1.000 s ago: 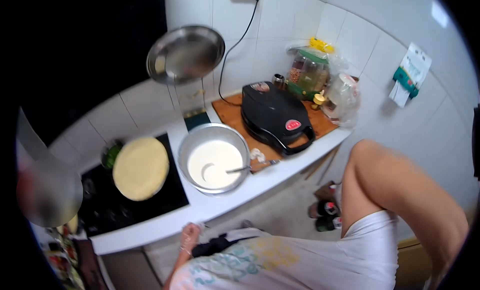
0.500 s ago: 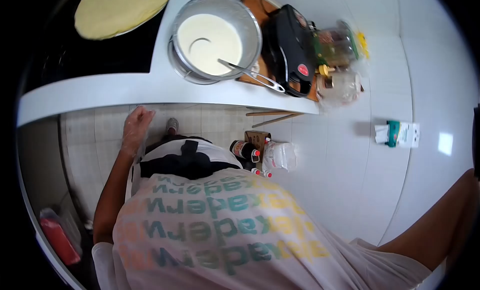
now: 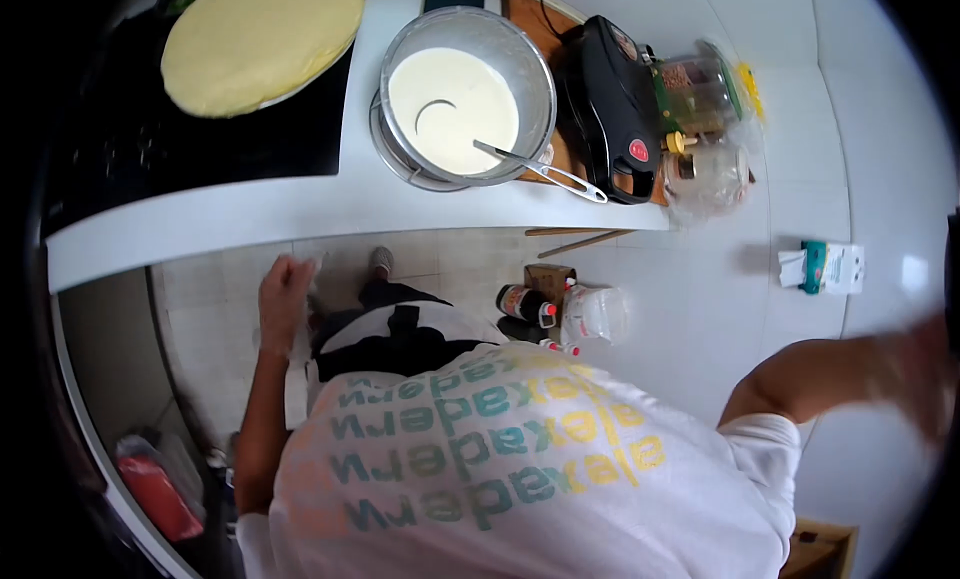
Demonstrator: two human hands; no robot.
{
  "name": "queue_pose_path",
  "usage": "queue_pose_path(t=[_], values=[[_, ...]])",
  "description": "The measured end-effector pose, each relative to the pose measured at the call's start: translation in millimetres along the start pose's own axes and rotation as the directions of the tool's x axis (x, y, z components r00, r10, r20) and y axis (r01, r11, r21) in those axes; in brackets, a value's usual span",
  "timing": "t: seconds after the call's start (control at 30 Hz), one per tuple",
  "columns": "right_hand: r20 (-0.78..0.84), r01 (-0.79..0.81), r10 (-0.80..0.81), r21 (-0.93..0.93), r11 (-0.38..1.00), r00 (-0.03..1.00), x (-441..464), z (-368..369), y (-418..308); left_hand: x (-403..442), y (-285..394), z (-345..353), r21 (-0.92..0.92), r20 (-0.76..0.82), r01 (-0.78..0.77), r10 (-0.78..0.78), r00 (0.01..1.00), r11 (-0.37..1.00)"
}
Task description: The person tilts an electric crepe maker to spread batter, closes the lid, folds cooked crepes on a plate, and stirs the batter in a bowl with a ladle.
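Note:
My left hand (image 3: pixel 287 297) hangs just in front of the counter's edge, its fingers curled, in what looks like a thin clear glove; whether it holds anything I cannot make out. At the far right edge my right hand (image 3: pixel 920 379) is raised and smeared by motion, away from the counter. A metal bowl of pale batter (image 3: pixel 455 109) stands on the white counter (image 3: pixel 240 214), with a ladle (image 3: pixel 550 171) resting in it and its handle over the rim. Left of the bowl, a round stack of yellow pancakes (image 3: pixel 262 44) lies over the black cooktop (image 3: pixel 225 144).
A closed black electric griddle (image 3: pixel 615 109) stands on a wooden board right of the bowl, beside clear jars (image 3: pixel 700 94). Bottles (image 3: pixel 525 305) and a white bag (image 3: pixel 592 314) are on the floor. A tissue pack (image 3: pixel 820 267) hangs on the wall.
The view has tilted down and turned, bringing the floor and shirt into sight. My right arm has bent, and its hand has come into view at the right. My left hand stays near the counter's edge.

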State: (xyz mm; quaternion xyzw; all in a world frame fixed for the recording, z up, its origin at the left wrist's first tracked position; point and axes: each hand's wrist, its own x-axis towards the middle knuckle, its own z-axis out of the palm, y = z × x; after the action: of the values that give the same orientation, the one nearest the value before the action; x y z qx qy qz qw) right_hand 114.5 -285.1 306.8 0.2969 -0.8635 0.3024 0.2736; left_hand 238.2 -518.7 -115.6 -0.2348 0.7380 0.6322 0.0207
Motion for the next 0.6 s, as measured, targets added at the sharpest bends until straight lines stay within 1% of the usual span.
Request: queue_pose_path(t=[0.03, 0.07, 0.1, 0.13, 0.17, 0.2, 0.23, 0.27, 0.3, 0.33, 0.37, 0.4, 0.43, 0.5, 0.53, 0.57, 0.6], values=[[-0.007, -0.124, 0.125, 0.070, 0.990, 0.992, -16.8, -0.7, 19.8, -4.2, -4.1, -9.1, -0.023, -0.005, -0.020, 0.020, 1.000, 1.000], [-0.005, -0.272, 0.275, 0.132, 0.953, 0.962, -43.4, -1.1, 46.9, -7.5, -10.0, -19.2, -0.043, -0.012, -0.042, 0.041, 0.999, 0.998], [0.021, -0.461, 0.463, 0.134, 0.877, 0.886, -86.0, -0.8, 85.7, -9.4, -17.5, -29.4, -0.023, -0.010, -0.024, 0.024, 1.000, 0.999], [0.071, -0.614, 0.612, 0.007, 0.789, 0.788, -144.2, -0.5, 127.4, -11.4, -22.8, -40.6, -0.001, -0.003, -0.007, 0.007, 1.000, 1.000], [0.141, -0.575, 0.654, -0.366, 0.732, 0.743, -238.3, -2.4, 174.2, -14.1, -22.4, -52.5, 0.026, 0.001, -0.002, 0.002, 1.000, 1.000], [0.209, -0.403, 0.690, -0.682, 0.611, 0.692, -330.5, -3.7, 219.8, -15.6, -21.7, -63.6, 0.052, 0.009, -0.001, 0.000, 1.000, 0.999], [0.088, -0.759, 0.899, -0.505, 0.411, 0.429, -400.3, 0.1, 201.1, -15.8, -26.0, -75.8, 0.109, 0.033, -0.004, 0.000, 0.999, 0.994], [0.012, -0.914, 0.977, -0.351, 0.203, 0.213, -480.1, 0.0, 188.2, -14.4, -32.4, -87.0, 0.163, 0.045, -0.007, -0.001, 0.999, 0.987], [0.007, -0.923, 0.993, -0.367, 0.113, 0.119, -532.2, -1.4, 152.5, -12.0, -40.9, -96.1, 0.179, 0.069, -0.008, -0.004, 0.998, 0.984], [0.149, -0.947, 0.987, -0.322, -0.006, -0.057, -529.4, -3.5, 104.5, -11.6, -48.6, -104.0, 0.200, 0.098, -0.004, -0.016, 0.995, 0.980], [0.135, -0.853, 0.970, -0.511, -0.105, -0.200, -512.4, -1.5, 71.4, -11.6, -48.6, -107.3, 0.294, 0.099, -0.011, -0.019, 0.995, 0.956], [0.102, -0.716, 0.937, -0.673, -0.183, -0.335, -506.0, 3.3, 51.8, -11.0, -45.5, -107.8, 0.385, 0.098, -0.025, -0.014, 0.995, 0.923], [0.082, -0.748, 0.947, -0.636, -0.191, -0.311, -513.5, 7.0, 47.7, -7.5, -44.5, -108.2, 0.468, 0.092, -0.039, -0.005, 0.996, 0.883], [0.037, -0.798, 0.963, -0.570, -0.198, -0.266, -530.2, -1.7, 46.2, -1.0, -63.3, -103.4, 0.278, 0.058, 0.006, -0.024, 0.998, 0.961], [0.018, -0.833, 0.981, -0.532, -0.153, -0.192, -540.0, -3.2, 56.4, 3.8, -61.1, -96.1, 0.172, 0.039, 0.033, -0.041, 0.998, 0.984], [-0.012, -0.867, 0.985, -0.472, -0.157, -0.172, -549.1, -2.9, 72.2, 5.9, -59.4, -87.4, 0.116, 0.003, -0.002, 0.002, 1.000, 0.993], [-0.039, -0.898, 0.988, -0.414, -0.153, -0.150, -552.7, -1.8, 89.3, 4.6, -51.1, -73.9, 0.064, -0.043, -0.007, 0.010, 0.999, 0.998]])
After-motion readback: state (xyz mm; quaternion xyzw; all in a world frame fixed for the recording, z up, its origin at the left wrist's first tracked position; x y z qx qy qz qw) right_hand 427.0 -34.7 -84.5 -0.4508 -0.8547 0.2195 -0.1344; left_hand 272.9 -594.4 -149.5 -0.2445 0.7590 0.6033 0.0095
